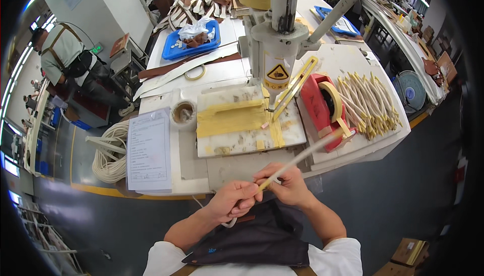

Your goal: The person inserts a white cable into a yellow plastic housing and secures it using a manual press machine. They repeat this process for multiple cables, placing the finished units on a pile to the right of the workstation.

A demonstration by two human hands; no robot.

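In front of my body, a pale cord (297,160) slants up from my hands towards the tape dispenser. Yellow tape covers a section of it near my fingers. My left hand (233,200) is closed round the lower part, thumb pressed on top, and a loop of cord hangs beneath. Close beside it, my right hand (286,184) has its fingers curled on the cord at the taped section. The red tape dispenser (316,105) holds a roll of yellow tape (330,102). To its right lies a pile of cut cords (368,102) with yellow-taped ends.
A lever press (275,49) with a warning label stands over a white board (222,147) patched with yellow tape. Left are a clear tape roll (183,112), a printed sheet (149,150) and a cord coil (108,162). Farther back sits a blue tray (174,51). Another person (68,59) stands left.
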